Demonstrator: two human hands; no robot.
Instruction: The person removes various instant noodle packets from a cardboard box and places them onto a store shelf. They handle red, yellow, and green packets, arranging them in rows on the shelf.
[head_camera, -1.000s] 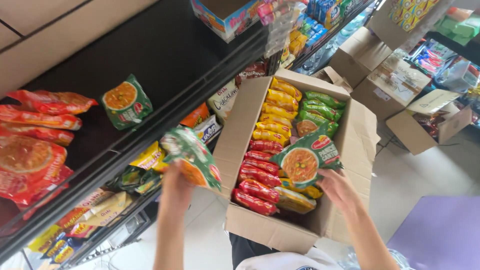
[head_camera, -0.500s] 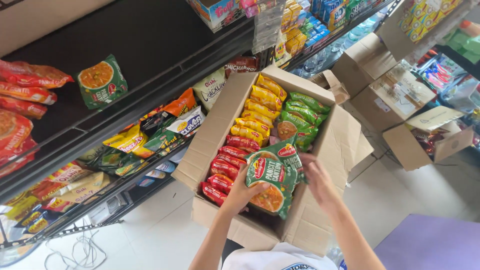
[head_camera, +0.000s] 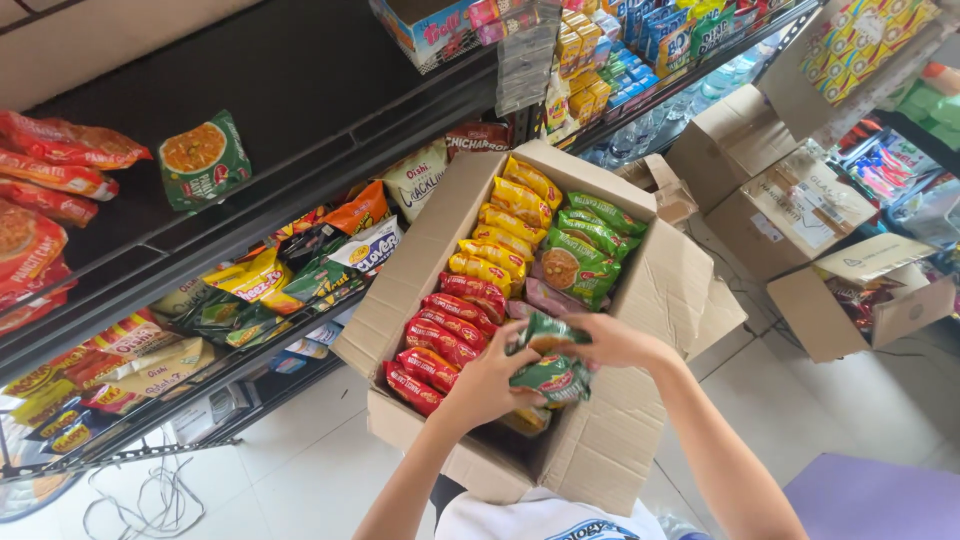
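Gripping green snack packets (head_camera: 548, 372) over the open cardboard box (head_camera: 610, 450), the left hand (head_camera: 487, 385) and right hand (head_camera: 612, 342) are closing around them; one green packet (head_camera: 203, 160) is lying on the shelf (head_camera: 330, 110) left of the box, rows remaining inside.

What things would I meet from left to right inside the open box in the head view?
Red packets → left hand → green packets held in both hands → right hand.
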